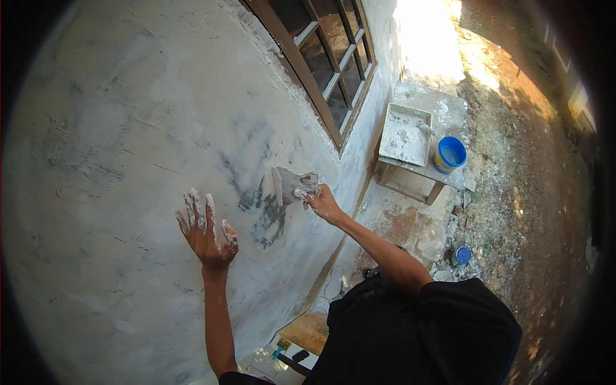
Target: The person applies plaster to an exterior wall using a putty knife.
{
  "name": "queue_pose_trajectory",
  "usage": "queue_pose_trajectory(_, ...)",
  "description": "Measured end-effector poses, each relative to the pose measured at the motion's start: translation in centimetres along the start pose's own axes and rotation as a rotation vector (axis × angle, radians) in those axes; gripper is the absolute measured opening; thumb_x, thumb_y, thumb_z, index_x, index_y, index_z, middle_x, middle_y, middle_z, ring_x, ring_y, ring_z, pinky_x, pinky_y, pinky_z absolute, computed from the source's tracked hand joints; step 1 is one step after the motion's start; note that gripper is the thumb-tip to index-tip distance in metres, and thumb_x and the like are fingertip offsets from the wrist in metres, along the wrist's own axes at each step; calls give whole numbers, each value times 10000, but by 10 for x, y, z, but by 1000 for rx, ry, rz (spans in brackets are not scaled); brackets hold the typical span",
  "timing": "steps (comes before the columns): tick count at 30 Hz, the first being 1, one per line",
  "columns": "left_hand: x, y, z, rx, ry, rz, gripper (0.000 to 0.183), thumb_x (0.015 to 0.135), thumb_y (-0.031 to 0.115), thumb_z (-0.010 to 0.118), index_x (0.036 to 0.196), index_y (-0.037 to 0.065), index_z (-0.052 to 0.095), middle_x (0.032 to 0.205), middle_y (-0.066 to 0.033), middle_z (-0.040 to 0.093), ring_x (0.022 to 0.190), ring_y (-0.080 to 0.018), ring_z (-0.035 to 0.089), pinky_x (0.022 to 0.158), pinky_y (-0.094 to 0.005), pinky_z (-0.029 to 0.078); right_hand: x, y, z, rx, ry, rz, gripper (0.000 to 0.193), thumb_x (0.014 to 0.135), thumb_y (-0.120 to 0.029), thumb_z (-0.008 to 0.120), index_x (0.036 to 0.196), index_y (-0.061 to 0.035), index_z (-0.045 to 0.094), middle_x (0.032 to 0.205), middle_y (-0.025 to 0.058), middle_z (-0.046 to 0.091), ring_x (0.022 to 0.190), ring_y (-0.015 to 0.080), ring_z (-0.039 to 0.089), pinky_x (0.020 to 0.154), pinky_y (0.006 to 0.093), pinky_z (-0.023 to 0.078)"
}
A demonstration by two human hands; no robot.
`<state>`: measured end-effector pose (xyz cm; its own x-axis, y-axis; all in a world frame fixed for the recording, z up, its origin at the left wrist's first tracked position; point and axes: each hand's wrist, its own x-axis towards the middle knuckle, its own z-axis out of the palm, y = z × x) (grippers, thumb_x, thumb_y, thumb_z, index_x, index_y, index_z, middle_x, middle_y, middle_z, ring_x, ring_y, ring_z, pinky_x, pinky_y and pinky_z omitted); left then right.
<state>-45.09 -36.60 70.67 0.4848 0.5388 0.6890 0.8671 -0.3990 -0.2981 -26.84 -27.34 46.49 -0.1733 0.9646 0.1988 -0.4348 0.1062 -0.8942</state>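
My right hand (319,197) is closed round a putty knife (285,184) with a broad blade, which lies against the wall (128,212). White paste coats the tool and my fingers. Just left of the blade, dark grey patches (266,215) show through the pale, smeared coat on the wall. My left hand (208,234) is held up with its fingers spread, close to the wall; whether it touches the surface I cannot tell. Its fingers are covered in white paste and it holds nothing.
A brown-framed window (327,58) is set in the wall above. At the right, a low table (443,106) bears a paste-smeared tray (428,138) and a blue bucket (452,153). A small blue-lidded container (461,255) stands on the rubble-strewn ground. Below lies a dark phone-like object (300,356).
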Motion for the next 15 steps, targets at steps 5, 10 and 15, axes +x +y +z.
queue_pose_trajectory(5,0,5,-3,-7,0,1,501,822,147,464,1270,-71,510,1351,-271,454,1298,-419,393,1089,-575,185,58,5,-13,-64,-137,135,131,844,-115,594,745,-35,622,581,-41,483,544,67,435,499,260,359)
queue_pose_trajectory(10,-4,7,-7,-2,-6,6,500,822,128,454,1272,-85,500,1347,-275,456,1299,-418,391,1086,-579,194,68,13,1,-337,193,15,121,736,-96,654,789,13,662,603,45,596,540,121,515,522,310,424)
queue_pose_trajectory(15,-6,11,-12,14,6,-30,496,818,168,474,1254,-63,529,1353,-270,453,1296,-418,398,1091,-567,180,75,23,-12,-482,372,-29,128,719,-93,661,793,10,673,605,122,618,532,165,550,549,342,458)
